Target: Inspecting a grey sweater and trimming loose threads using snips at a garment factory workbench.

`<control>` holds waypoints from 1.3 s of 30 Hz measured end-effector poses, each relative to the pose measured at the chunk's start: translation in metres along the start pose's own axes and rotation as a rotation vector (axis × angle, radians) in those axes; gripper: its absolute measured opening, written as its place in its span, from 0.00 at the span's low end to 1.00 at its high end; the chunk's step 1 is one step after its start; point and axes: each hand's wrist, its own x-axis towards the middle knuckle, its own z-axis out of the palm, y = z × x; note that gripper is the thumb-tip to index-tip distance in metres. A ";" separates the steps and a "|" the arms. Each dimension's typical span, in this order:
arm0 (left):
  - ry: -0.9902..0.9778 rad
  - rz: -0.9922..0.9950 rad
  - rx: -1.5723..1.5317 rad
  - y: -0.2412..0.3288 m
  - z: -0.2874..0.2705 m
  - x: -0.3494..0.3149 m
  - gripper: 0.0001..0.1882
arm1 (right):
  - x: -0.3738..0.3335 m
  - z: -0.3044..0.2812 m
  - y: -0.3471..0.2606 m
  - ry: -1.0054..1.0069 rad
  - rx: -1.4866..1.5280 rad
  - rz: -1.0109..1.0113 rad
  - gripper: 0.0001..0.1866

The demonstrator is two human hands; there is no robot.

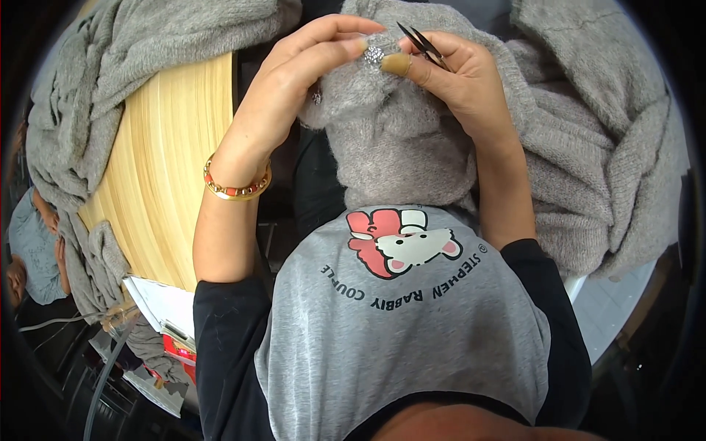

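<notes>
A grey fuzzy knit garment (401,165) lies bunched up in front of my chest. My left hand (298,70) pinches its upper edge beside a sparkly silver button (374,55). From the other side my right hand (467,73) closes on the knit, its thumb wrapped in a tan covering and touching the button. Held between the right fingers are dark thread snips (418,40), their two pointed blades tipped up and slightly apart. Another sparkly button (317,96) shows below my left hand. The fingertips behind the knit are partly hidden.
More grey knitwear (184,37) drapes over a light wooden table (173,140) at the left. A large grey knit heap (588,147) lies at the right over a white surface (618,309). Another person (40,250) is at the far left, near a grey hose (103,382).
</notes>
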 end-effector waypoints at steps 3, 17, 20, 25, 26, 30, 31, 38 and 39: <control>-0.019 -0.026 0.041 -0.004 -0.001 0.002 0.19 | 0.003 0.004 0.005 -0.012 -0.007 0.024 0.12; 0.057 0.109 -0.203 -0.020 0.009 0.004 0.07 | 0.000 0.014 0.002 -0.021 0.031 0.022 0.09; 0.122 0.116 -0.266 -0.024 0.012 0.002 0.06 | -0.002 0.015 -0.001 -0.017 -0.025 0.030 0.08; 0.148 0.159 -0.197 -0.020 0.015 -0.001 0.05 | -0.003 0.016 0.004 -0.015 -0.027 0.011 0.10; 0.169 0.199 -0.123 -0.017 0.016 -0.003 0.05 | -0.004 0.016 0.000 -0.018 -0.028 0.009 0.10; 0.186 0.280 0.084 -0.006 0.014 -0.007 0.06 | -0.010 0.013 -0.014 -0.029 -0.101 -0.075 0.13; 0.199 0.289 0.051 -0.006 0.015 -0.006 0.06 | -0.010 0.011 -0.016 -0.027 -0.156 -0.135 0.14; 0.274 0.334 0.072 -0.002 0.019 -0.009 0.05 | -0.012 0.004 -0.029 -0.086 -0.267 -0.153 0.16; 0.272 0.334 0.072 -0.002 0.019 -0.009 0.05 | -0.010 0.004 -0.028 -0.095 -0.297 -0.172 0.16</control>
